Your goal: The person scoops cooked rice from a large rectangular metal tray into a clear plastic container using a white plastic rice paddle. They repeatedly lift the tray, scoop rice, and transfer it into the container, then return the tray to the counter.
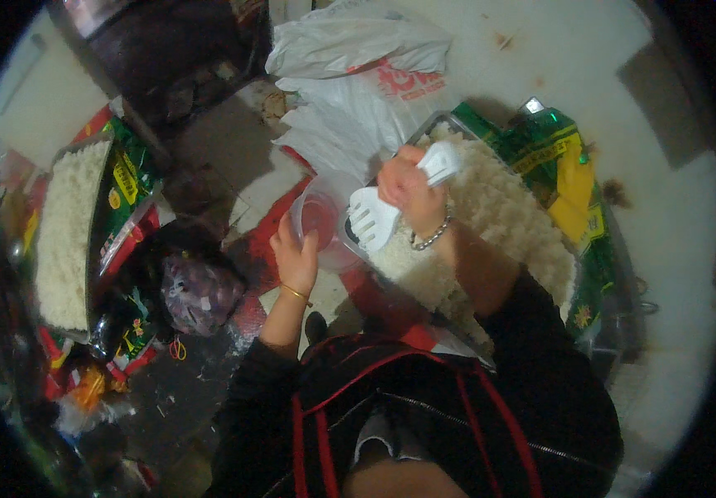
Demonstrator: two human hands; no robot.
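Observation:
My right hand (411, 187) grips a white slotted plastic spatula (375, 219) by its handle, above the left edge of a metal tray (340, 235) heaped with cooked white rice (488, 193). The slotted blade points left. Directly beside it, my left hand (296, 249) holds a clear plastic container (327, 199) from its left side, thumb near the rim. The container looks tilted; a reddish tone shows through it, and whether anything lies inside is unclear. Paler, flatter rice fills the tray's near left part.
White plastic bags (358, 56) lie beyond the tray. Green and yellow sacks (572, 187) sit under its right side. On the left stands another rice tray (72, 230), near a dark bag with purplish contents (199, 292). Litter and a rubber band (177, 350) lie on the dark floor (190, 386).

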